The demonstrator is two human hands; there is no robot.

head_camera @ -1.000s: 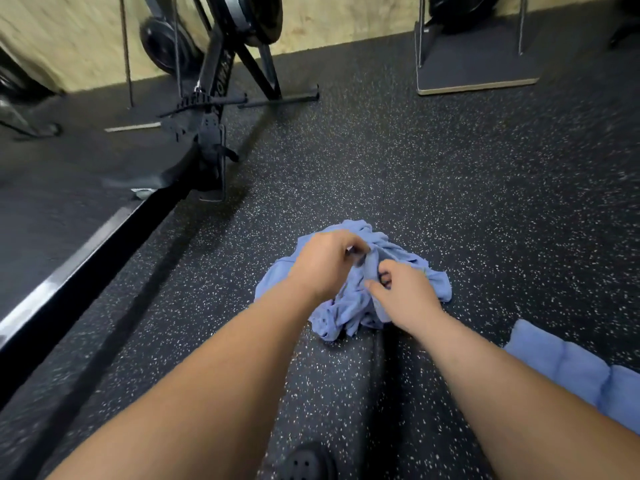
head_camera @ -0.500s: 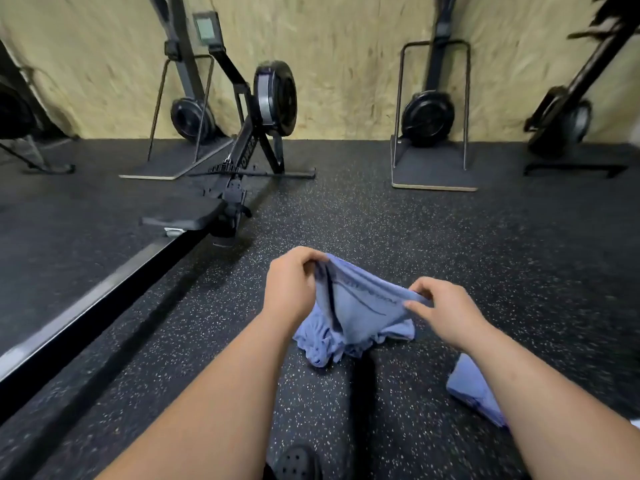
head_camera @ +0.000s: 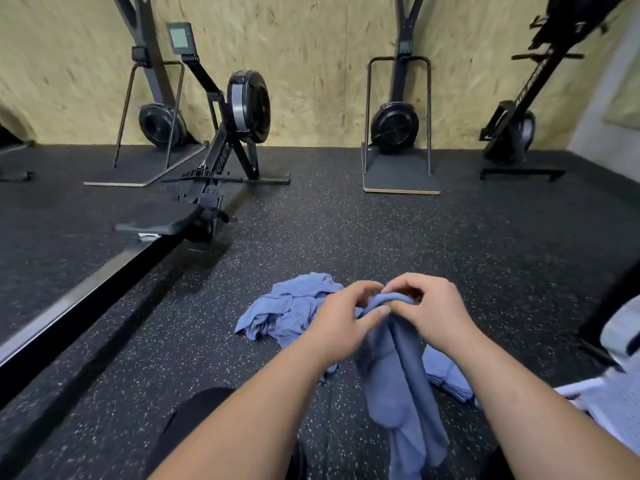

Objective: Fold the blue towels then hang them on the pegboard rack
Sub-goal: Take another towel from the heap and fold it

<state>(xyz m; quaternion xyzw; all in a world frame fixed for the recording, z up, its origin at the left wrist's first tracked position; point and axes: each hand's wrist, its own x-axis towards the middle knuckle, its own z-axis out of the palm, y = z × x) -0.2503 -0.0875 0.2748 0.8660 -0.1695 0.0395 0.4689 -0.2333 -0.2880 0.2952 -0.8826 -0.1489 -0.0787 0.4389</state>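
Speckled gym floor [head_camera: 346, 230], rowing machines [head_camera: 247, 107] behind.
Your left hand [head_camera: 337, 327] and right hand [head_camera: 434, 313] pinch the top of a hanging blue towel [head_camera: 398, 375], fingers [head_camera: 415, 280] curled round it.

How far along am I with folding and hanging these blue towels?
Done: one folded blue cloth towel lies on the speckled black rubber floor. In hand: left hand and right hand pinch a hanging blue towel by its top edge. Left: the crumpled blue pile, then all hanging.
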